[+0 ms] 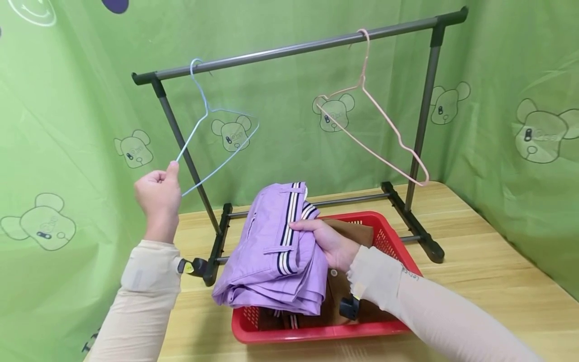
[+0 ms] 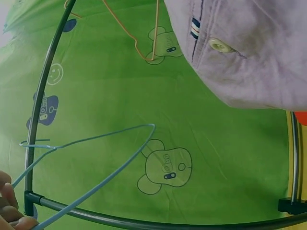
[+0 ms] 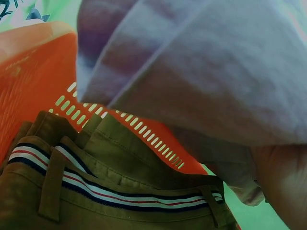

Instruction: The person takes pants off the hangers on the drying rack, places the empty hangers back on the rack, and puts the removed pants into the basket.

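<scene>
My left hand (image 1: 159, 196) grips the left end of a blue wire hanger (image 1: 224, 162), whose hook is over the rack's bar. In the left wrist view, the fingers (image 2: 10, 203) curl round the hanger's wire. My right hand (image 1: 332, 244) holds folded purple pants (image 1: 267, 241) by the striped waistband, thumb on top and the other fingers hidden beneath. The pants are above the left part of a red basket (image 1: 316, 332). Brown pants (image 3: 110, 191) with a striped waistband lie inside that basket.
A dark metal clothes rack (image 1: 289, 50) stands on the wooden table (image 1: 475, 236). From its bar, toward the right, hangs a pink hanger (image 1: 384, 113) with nothing on it. Green curtain (image 1: 280, 151) printed with bear heads surrounds the table.
</scene>
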`<state>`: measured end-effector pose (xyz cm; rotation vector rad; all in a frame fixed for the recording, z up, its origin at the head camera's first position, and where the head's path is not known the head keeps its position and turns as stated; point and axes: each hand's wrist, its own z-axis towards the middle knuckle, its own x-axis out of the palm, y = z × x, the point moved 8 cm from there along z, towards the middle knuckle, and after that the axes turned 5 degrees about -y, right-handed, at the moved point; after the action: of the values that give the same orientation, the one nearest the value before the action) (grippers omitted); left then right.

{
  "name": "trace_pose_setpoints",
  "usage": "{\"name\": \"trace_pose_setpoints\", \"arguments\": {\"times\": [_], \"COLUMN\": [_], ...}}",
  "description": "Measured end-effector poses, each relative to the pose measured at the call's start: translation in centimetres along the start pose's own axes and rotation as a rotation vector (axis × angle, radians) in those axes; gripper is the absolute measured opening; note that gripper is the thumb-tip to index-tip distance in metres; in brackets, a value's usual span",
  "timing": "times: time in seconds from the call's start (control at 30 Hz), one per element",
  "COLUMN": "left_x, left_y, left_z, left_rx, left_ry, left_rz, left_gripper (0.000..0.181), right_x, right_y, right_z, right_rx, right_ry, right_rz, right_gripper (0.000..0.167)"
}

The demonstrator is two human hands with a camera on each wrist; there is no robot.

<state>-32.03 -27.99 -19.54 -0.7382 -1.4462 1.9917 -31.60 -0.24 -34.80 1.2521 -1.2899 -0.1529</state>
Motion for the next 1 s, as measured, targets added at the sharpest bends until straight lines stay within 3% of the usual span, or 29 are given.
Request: {"name": "trace_pose_setpoints", "arguments": {"times": [0.4, 0.53, 0.8, 1.0], "left_x": [0.0, -0.1, 0.0, 0.0], "left_y": [0.9, 0.9, 1.3, 1.3], "left_z": [-0.2, -0.2, -0.5, -1.0], "left_rx": [-0.002, 0.01, -0.001, 0.045], "left_ry": [-0.002, -0.011, 0.012, 0.021], "left_rz": [0.035, 0.035, -0.147, -0.071], "left_gripper": [0.019, 0.022, 0.025, 0.027], "right_x": [0.0, 0.1, 0.1, 0.0], "right_y": [-0.1, 0.0, -0.1, 0.0], "right_z": [-0.1, -0.1, 0.0, -0.2], "right_rx": [-0.006, -0.009, 0.0, 0.013], "right_ry": [0.009, 0.021, 0.018, 0.004], "right_rz": [-0.018, -0.023, -0.025, -0.021], "right_gripper": [0.024, 0.023, 0.024, 0.025]}}
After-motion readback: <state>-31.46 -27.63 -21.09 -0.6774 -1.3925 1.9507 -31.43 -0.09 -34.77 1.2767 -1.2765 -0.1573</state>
